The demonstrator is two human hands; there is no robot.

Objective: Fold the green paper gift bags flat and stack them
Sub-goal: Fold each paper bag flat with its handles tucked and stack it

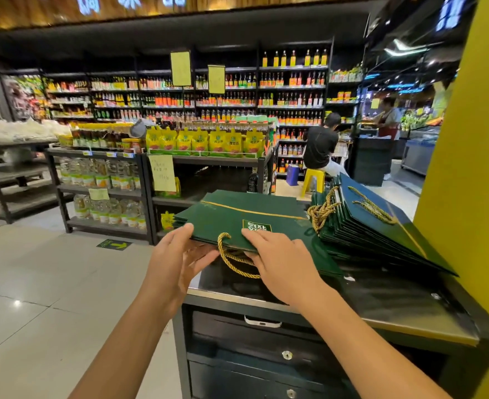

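A flat stack of dark green paper gift bags point(237, 214) lies on a metal counter top point(395, 306), a gold line and a white logo on the top bag. My left hand point(177, 260) grips the stack's near left edge, thumb on top and fingers beneath. My right hand point(277, 260) holds the near edge beside the logo, fingers on top. A gold rope handle point(231, 260) hangs between my hands. A second pile of flattened green bags point(381, 228) with gold rope handles leans against the yellow pillar at the right.
The counter is a dark cabinet with locked drawers point(266, 352). A yellow pillar point(462, 197) stands right. Shop shelving point(180, 168) with bottles and pouches is ahead; tiled floor point(50, 283) on the left. Two people are at the back right, one sitting on a yellow stool point(313, 180).
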